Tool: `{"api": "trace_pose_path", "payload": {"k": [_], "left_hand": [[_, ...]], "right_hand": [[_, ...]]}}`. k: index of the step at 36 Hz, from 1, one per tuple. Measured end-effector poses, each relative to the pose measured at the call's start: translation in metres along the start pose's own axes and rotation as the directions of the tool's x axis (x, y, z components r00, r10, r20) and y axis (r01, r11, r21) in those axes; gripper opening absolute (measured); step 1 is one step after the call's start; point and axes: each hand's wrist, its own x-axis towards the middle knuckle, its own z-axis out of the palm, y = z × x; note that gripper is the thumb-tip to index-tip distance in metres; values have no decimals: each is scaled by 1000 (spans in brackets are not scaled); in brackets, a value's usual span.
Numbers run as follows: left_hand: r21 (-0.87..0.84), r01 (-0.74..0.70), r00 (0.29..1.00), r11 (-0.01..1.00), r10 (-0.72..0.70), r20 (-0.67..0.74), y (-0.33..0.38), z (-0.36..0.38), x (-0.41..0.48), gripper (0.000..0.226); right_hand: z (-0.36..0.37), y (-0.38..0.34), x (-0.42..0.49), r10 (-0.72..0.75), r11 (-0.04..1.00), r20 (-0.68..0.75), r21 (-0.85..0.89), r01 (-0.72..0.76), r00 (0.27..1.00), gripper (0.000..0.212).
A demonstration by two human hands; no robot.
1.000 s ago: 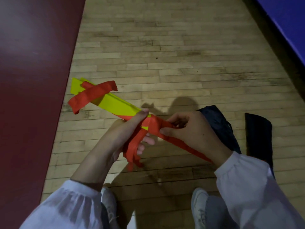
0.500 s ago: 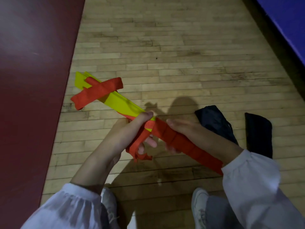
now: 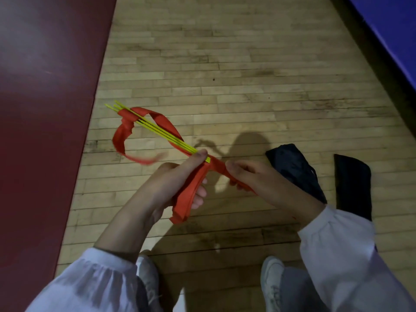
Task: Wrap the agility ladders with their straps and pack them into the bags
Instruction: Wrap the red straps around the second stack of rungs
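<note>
Turned on edge since before, the yellow ladder (image 3: 168,137) is held over the wood floor (image 3: 247,86). Two dark bags (image 3: 292,167) are laid right of the ladder. Its red strap (image 3: 186,199) is gripped by the left hand (image 3: 171,183) and pinched by the right hand (image 3: 265,183).

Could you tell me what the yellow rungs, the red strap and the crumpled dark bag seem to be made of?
Yellow rungs: probably rigid plastic, smooth; thin, straight edges. Red strap: woven fabric, matte; it droops and creases. Dark bag: likely thin synthetic cloth, crumpled.
</note>
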Motion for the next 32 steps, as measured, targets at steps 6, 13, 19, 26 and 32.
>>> {"api": "trace_pose_path", "payload": {"k": [6, 13, 19, 26, 32], "left_hand": [[-33, -36, 999, 999, 35, -18, 1, 0, 0, 56], [-60, -90, 996, 994, 89, -25, -3, 0, 5, 41], [-46, -107, 994, 993, 105, -29, -6, -1, 6, 35], [-30, -112, 994, 993, 111, -21, -7, 1, 6, 32], [0, -113, 992, 994, 113, -52, -7, -2, 7, 26]], "right_hand": [[3, 2, 2, -17, 998, -74, -61, 12, 997, 60], [5, 4, 3, -24, 995, -86, -100, 15, 996, 41], [5, 6, 2, 2, 994, -64, -110, -9, 998, 42], [0, 9, 3, 24, 996, -101, -86, -33, 995, 33], [-1, 10, 4, 9, 996, -63, -88, -14, 998, 20]]}}
